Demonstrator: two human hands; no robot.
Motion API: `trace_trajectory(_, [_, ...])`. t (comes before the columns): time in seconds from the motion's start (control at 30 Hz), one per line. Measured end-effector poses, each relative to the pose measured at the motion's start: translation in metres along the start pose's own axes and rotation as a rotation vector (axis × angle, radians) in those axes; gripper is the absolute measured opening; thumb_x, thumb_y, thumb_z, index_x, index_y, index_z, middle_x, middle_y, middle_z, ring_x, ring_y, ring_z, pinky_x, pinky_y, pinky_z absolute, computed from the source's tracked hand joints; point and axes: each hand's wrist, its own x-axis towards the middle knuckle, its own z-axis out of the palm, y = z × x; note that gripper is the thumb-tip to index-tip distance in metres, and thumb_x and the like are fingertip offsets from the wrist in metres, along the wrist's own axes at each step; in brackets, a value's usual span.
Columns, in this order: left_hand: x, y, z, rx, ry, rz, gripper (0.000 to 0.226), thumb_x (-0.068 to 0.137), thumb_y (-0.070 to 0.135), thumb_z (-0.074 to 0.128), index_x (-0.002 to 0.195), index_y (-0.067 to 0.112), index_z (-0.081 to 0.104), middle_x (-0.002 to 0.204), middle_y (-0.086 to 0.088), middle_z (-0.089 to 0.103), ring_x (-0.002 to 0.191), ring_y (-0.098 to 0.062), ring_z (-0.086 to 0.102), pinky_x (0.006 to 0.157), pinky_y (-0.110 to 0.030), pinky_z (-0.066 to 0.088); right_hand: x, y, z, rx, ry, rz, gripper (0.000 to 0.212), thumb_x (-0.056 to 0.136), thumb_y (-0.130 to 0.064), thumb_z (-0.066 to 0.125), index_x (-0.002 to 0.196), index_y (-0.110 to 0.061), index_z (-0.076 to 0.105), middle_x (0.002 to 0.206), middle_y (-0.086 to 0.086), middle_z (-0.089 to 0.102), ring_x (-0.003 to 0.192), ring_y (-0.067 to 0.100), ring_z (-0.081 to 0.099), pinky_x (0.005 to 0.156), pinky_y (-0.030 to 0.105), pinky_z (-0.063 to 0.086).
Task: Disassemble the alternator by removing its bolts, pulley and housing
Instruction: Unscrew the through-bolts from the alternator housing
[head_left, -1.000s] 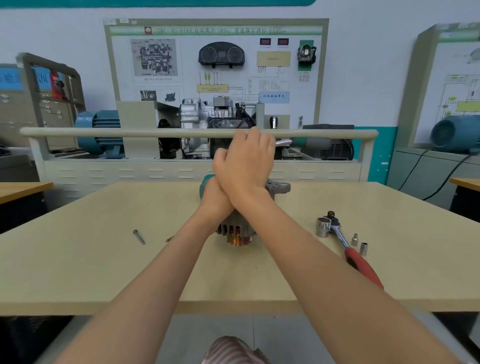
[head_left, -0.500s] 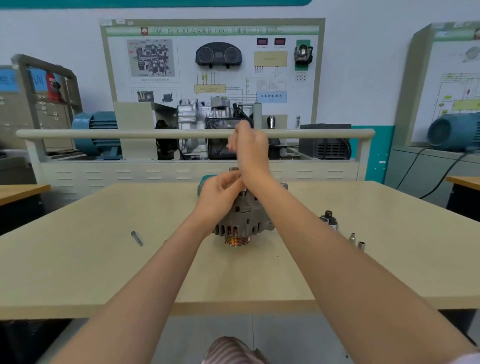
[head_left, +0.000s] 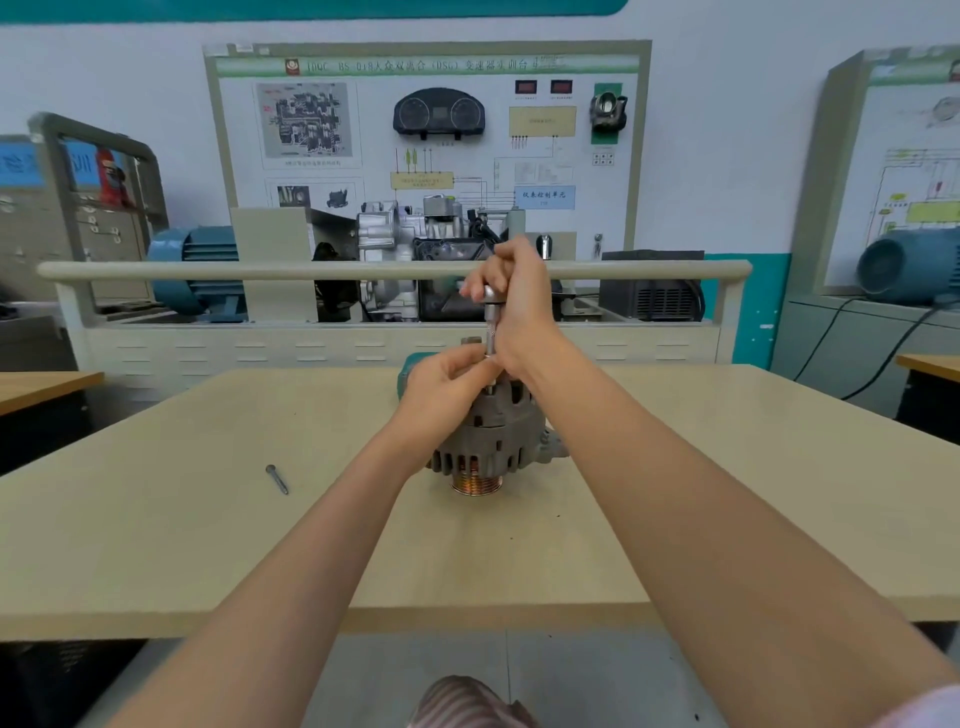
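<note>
The alternator (head_left: 493, 436) stands pulley-down near the middle of the desk (head_left: 675, 493), closer to its far edge, with its copper-coloured pulley (head_left: 476, 484) against the desk top. A ratchet tool (head_left: 490, 322) stands upright over the housing's top, its long axis vertical, tip at what is probably a through bolt. The right hand (head_left: 519, 306) wraps curled fingers around the tool's head from above; the left hand (head_left: 447, 387) pinches the shaft low down, just over the housing, and is nearer the bolt. Any loosening turns about that vertical axis. Counted: one alternator, one tool, one loose bolt (head_left: 277, 479) lying toward the desk's left side.
</note>
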Motion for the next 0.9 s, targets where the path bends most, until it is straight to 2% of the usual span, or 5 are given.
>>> trace_trajectory(0.13, [-0.001,-0.001,-0.002,-0.009,0.009,0.004,0.017,0.094,0.015,0.054,0.097,0.02,0.07,0.067,0.018,0.068,0.062,0.011,0.061,0.052,-0.004,0.041,-0.008,0.003,0.007,-0.131,0.069,-0.072,0.045,0.093,-0.013,0.037,0.048,-0.012,0.04,0.046,-0.001,0.042,0.045,0.005,0.044,0.065,0.026,0.043])
trace_trajectory(0.33, [0.0,-0.005,-0.003,0.056,0.073,-0.036,0.037,0.089,-0.006,0.045,0.058,0.014,0.048,0.037,0.015,0.05,0.038,0.007,0.046,0.038,-0.006,0.031,-0.029,0.027,0.008,-1.282,0.379,-0.618,0.02,0.085,-0.022,0.048,0.075,-0.007,0.058,0.082,0.003,0.054,0.086,0.02,0.045,0.089,0.031,0.032])
trace_trajectory(0.57, [-0.002,-0.002,-0.002,-0.001,0.014,-0.008,0.016,0.093,0.018,0.055,0.087,0.027,0.067,0.067,0.019,0.068,0.063,0.011,0.062,0.052,-0.004,0.042,-0.011,0.006,0.01,-0.666,0.157,-0.343,0.053,0.092,-0.018,0.045,0.042,-0.019,0.029,0.037,-0.01,0.027,0.042,0.01,0.026,0.05,0.025,0.027])
trace_trajectory(0.77, [0.001,-0.003,-0.003,0.034,-0.004,-0.018,0.02,0.094,0.028,0.053,0.108,0.029,0.068,0.08,0.019,0.069,0.067,0.012,0.06,0.055,-0.007,0.041,-0.003,-0.002,0.005,-0.145,-0.003,-0.067,0.044,0.092,-0.013,0.036,0.049,-0.018,0.026,0.045,0.002,0.026,0.04,0.01,0.035,0.076,0.029,0.043])
trace_trajectory(0.9, [0.0,-0.004,-0.004,0.0,0.001,-0.017,0.019,0.094,0.023,0.057,0.107,0.021,0.07,0.08,0.015,0.07,0.067,0.01,0.063,0.056,-0.004,0.043,-0.009,0.005,0.007,-0.273,0.056,-0.122,0.046,0.092,-0.012,0.038,0.046,-0.014,0.03,0.044,-0.001,0.033,0.047,0.012,0.035,0.062,0.025,0.037])
